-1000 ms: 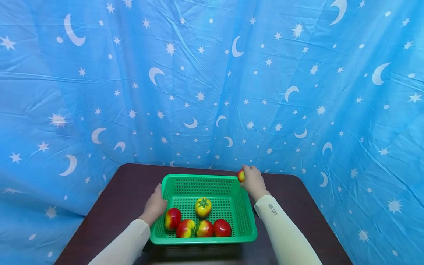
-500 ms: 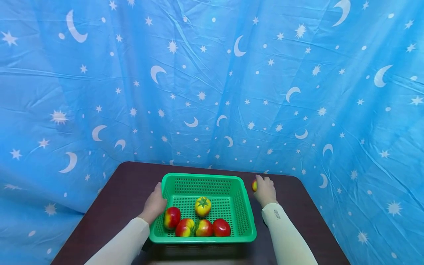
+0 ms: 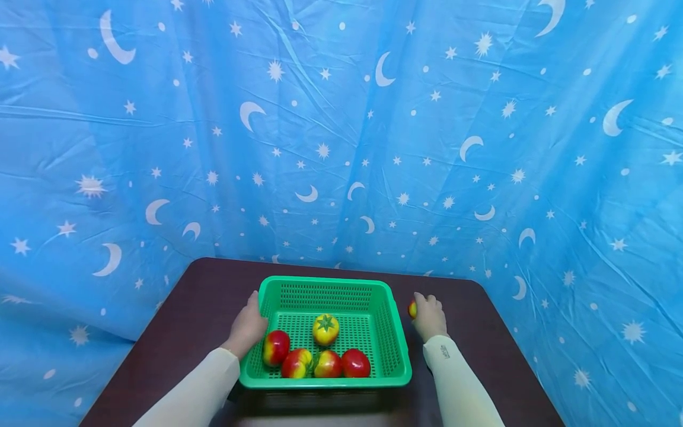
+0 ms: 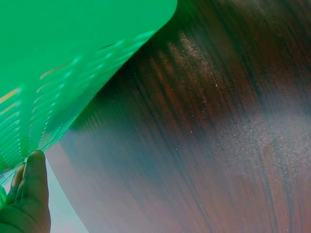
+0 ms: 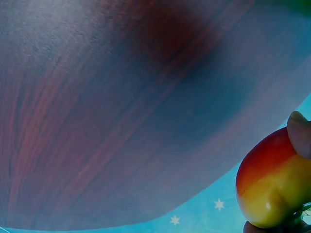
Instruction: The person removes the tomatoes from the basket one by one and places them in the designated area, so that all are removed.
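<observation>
My right hand (image 3: pixel 429 317) holds a glossy red-and-yellow tomato (image 5: pixel 272 179) low over the table, to the right of the green basket (image 3: pixel 397 326). In the right wrist view a thumb or fingertip (image 5: pixel 300 133) lies on its red top, and dark green shows at its lower right. My left hand (image 3: pixel 247 327) rests against the basket's left side, its fingers (image 4: pixel 36 174) extended along the outer wall. Inside the basket sits a yellow tomato (image 3: pixel 325 330) with a green star-shaped top. Red and red-yellow fruits (image 3: pixel 327 363) line the front and left of the basket floor.
The dark brown table (image 3: pixel 213 290) has rounded far corners. A blue curtain (image 3: pixel 331 118) with white moons and stars hangs behind it and along both sides. The basket stands near the table's middle front.
My right hand has carried the tomato from above the basket's far right corner out to the right and down toward the table. My left hand stays at the basket's left side.
</observation>
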### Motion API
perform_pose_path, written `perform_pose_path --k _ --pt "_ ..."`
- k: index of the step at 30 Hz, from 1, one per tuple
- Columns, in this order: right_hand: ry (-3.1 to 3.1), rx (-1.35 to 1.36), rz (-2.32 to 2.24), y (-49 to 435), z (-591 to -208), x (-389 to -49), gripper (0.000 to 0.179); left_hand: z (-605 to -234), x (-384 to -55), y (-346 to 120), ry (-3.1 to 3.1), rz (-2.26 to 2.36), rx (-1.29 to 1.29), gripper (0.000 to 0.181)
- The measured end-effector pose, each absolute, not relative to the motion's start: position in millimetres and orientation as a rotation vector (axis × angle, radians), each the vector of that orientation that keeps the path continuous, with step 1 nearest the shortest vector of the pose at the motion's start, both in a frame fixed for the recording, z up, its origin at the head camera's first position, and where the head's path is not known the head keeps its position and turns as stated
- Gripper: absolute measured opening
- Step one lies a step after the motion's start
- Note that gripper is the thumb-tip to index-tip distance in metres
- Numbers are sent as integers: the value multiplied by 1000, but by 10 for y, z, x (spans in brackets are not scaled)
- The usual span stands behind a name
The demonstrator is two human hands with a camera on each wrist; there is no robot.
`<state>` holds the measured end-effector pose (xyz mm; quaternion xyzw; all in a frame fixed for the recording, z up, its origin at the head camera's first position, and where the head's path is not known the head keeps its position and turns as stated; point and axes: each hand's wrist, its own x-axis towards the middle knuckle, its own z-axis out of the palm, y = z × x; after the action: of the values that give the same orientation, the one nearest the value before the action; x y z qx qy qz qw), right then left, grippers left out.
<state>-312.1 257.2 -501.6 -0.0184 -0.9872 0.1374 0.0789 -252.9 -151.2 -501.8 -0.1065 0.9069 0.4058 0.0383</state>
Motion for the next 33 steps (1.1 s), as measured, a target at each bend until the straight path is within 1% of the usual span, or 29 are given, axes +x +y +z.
perform_pose_path --k 6,12,17,26,33 --pt "-2943 -11 438 2610 -5110 -3118 70 -5021 -2547 -1517 2792 1232 -328 81" --pt "-2977 -67 509 2574 -5150 -3132 73 -5016 -2544 -1507 2797 1220 -338 82" --pt "-3011 -84 505 2550 -5201 -3136 70 -5018 -2536 -1505 2817 1205 -333 80" --pt "-3032 -65 500 2528 -5265 -3135 74 -5032 -2545 -1525 2827 1196 -326 78" --pt "-3055 -10 506 2529 -5319 -3090 71 -5046 -2543 -1526 2824 1207 -322 79"
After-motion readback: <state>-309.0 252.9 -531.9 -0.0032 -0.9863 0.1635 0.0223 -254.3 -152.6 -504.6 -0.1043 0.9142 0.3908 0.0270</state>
